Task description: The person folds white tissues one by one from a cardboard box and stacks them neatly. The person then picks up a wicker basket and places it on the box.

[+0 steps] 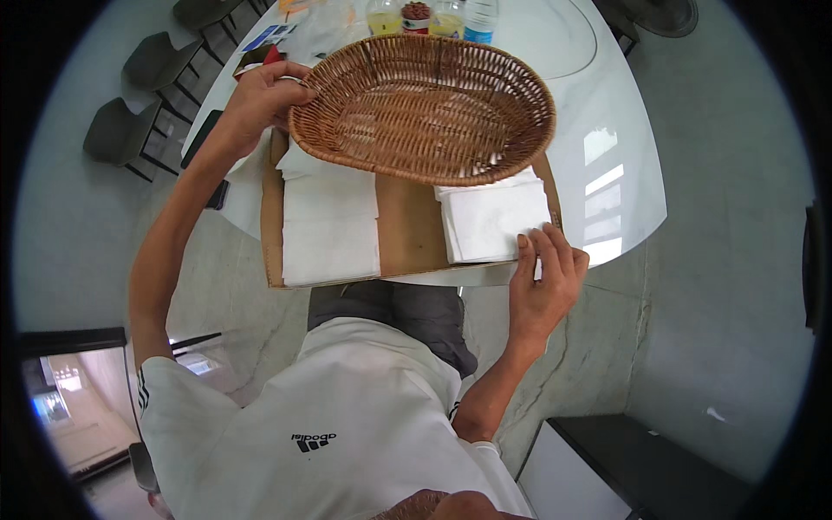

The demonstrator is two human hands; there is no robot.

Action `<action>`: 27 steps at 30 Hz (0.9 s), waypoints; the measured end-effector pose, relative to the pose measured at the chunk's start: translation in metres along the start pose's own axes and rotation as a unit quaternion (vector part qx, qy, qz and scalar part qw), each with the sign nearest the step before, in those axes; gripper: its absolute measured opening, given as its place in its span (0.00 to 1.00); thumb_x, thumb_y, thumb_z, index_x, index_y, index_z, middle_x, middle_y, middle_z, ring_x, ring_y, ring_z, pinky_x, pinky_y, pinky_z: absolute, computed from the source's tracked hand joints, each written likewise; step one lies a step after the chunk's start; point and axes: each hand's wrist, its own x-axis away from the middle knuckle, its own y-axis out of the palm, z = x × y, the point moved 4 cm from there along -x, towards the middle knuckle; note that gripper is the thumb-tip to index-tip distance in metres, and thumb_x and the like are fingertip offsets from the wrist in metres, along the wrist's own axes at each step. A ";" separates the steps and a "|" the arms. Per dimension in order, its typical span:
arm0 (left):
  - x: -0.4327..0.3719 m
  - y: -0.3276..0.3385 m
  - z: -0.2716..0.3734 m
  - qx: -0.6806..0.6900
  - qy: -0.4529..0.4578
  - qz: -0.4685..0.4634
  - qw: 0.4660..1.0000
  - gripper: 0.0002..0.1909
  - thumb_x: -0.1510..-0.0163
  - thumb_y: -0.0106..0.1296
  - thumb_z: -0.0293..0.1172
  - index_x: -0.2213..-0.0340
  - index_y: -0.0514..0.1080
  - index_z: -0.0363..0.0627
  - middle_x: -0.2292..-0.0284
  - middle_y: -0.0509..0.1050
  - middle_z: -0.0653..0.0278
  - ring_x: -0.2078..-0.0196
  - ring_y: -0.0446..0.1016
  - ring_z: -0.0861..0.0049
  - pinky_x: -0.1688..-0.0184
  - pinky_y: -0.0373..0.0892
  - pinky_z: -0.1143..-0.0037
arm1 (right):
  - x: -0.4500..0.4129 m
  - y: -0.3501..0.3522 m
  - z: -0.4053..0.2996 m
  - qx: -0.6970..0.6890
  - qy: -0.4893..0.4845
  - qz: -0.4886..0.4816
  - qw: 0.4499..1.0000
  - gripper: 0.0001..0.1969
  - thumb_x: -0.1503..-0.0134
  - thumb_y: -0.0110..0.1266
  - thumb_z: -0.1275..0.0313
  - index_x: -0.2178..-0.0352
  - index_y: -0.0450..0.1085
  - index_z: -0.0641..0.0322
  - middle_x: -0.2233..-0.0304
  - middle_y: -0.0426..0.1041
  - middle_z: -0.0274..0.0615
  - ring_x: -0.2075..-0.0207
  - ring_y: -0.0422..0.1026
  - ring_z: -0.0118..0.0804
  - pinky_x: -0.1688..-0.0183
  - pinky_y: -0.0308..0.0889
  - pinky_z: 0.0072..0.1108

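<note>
My left hand [273, 94] grips the left rim of an oval brown wicker basket [422, 117], which is tilted so that its bare inside shows. Below it, a shallow cardboard tray [409, 227] lies at the table's near edge. White paper napkins or sheets [330, 227] lie in the tray's left side. Another white stack [494, 218] sits at its right, partly covered by the basket. My right hand [549, 273] rests its fingertips on that stack's near right corner, by the tray's edge. Whether the fingers pinch any sheet is hard to tell.
The white glossy table [624, 195] carries bottles with yellowish contents [383, 19], a jar of reddish-brown pieces [416, 16], a blue-labelled bottle [480, 23] and clear plastic bags [322, 29] at the back. A dark flat object [203, 140] lies left. Grey chairs [156, 62] stand beyond.
</note>
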 end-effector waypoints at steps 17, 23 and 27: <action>0.038 0.068 -0.004 0.037 -0.013 -0.047 0.998 0.19 0.43 0.62 0.26 0.51 0.73 0.39 0.69 0.77 0.73 0.69 0.78 0.89 0.74 0.72 0.82 | 0.000 -0.018 -0.006 0.029 0.005 -0.011 0.999 0.33 0.42 0.64 0.74 0.35 0.66 0.69 0.41 0.75 0.52 0.48 0.75 0.56 0.46 0.69 0.39; 0.078 0.066 -0.028 0.074 -0.021 -0.023 0.997 0.21 0.41 0.62 0.26 0.49 0.68 0.38 0.64 0.80 0.68 0.68 0.79 0.88 0.73 0.74 0.83 | -0.002 -0.015 -0.029 0.009 -0.053 0.003 0.999 0.34 0.48 0.54 0.89 0.37 0.68 0.67 0.41 0.75 0.52 0.45 0.74 0.57 0.42 0.69 0.42; 0.089 0.072 -0.037 0.142 -0.085 -0.023 0.986 0.20 0.39 0.60 0.24 0.48 0.67 0.35 0.62 0.81 0.65 0.64 0.82 0.84 0.68 0.79 0.81 | -0.011 -0.011 -0.051 0.027 -0.085 -0.024 0.996 0.32 0.53 0.58 0.91 0.45 0.77 0.59 0.39 0.73 0.52 0.43 0.75 0.56 0.45 0.73 0.39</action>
